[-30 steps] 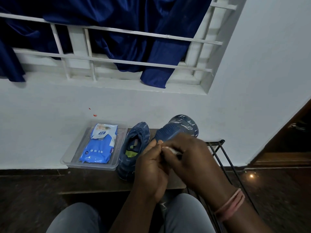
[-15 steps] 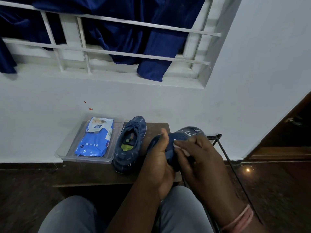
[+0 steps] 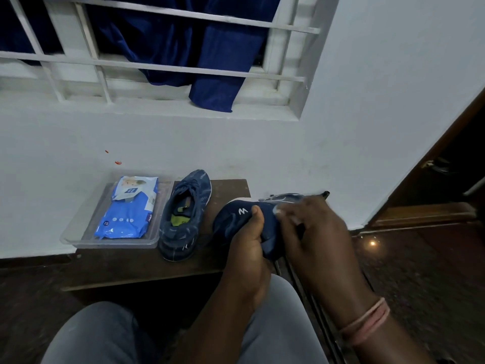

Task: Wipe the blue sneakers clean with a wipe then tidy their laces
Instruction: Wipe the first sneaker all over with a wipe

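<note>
Gripping from below, the left hand (image 3: 248, 245) holds one blue sneaker (image 3: 244, 219) above the bench (image 3: 225, 187) edge, thumb curled over it. A wipe (image 3: 279, 208), blurred, is pinched against it by the right hand (image 3: 312, 232). The second sneaker (image 3: 183, 214) is set on the bench beside a clear tray (image 3: 78, 232) holding a wipes pack (image 3: 128, 208).

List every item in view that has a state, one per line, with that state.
Held sneaker: lifted, turned sideways, gripped by left hand.
Right hand: fingers on the sneaker, blurred.
Other sneaker: upright on the bench.
Wipes pack: lying flat in the clear tray.
Curtain: hanging behind window bars.
</note>
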